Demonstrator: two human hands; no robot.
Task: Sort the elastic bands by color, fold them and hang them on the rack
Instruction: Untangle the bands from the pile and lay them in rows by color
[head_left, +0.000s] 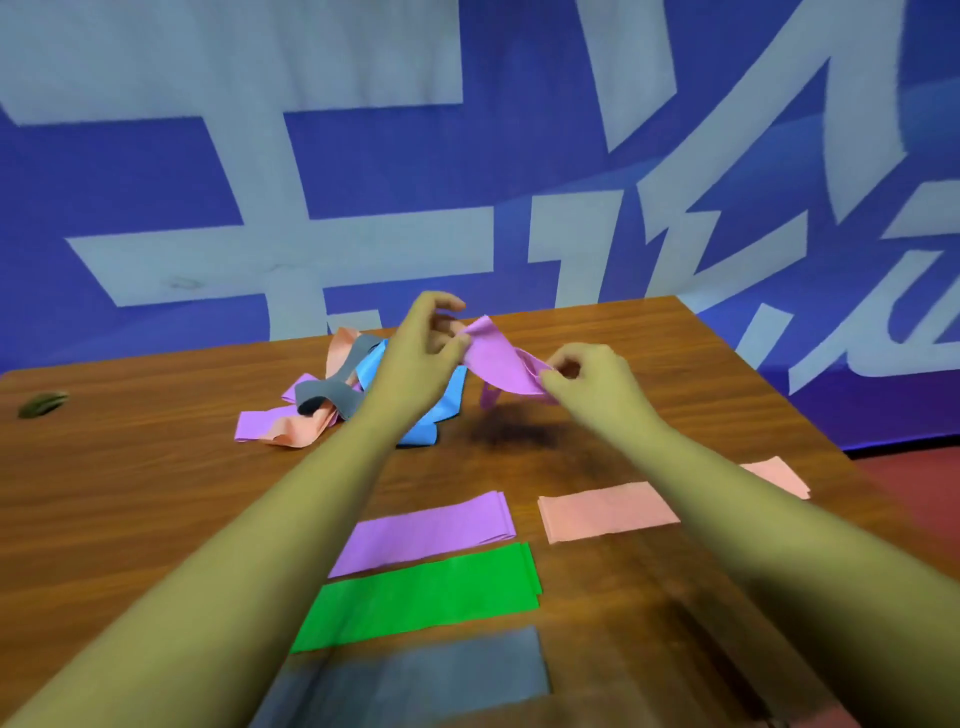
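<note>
I hold a purple elastic band (497, 361) up over the wooden table (130, 493), stretched between both hands. My left hand (423, 348) pinches its left end, and my right hand (587, 382) pinches its right end, with a loose tail hanging below. Behind my left hand lies a tangled pile of bands (332, 400) in purple, salmon, grey and blue. Nearer to me lie folded bands: a purple one (423, 532), a green one (421, 595), a grey one (415, 675) and a salmon one (605, 512).
Another salmon band (779, 475) lies by the table's right edge, partly hidden by my right arm. A small dark object (42, 404) sits at the far left of the table. A blue banner with pale lettering (467, 156) hangs behind the table. No rack is in view.
</note>
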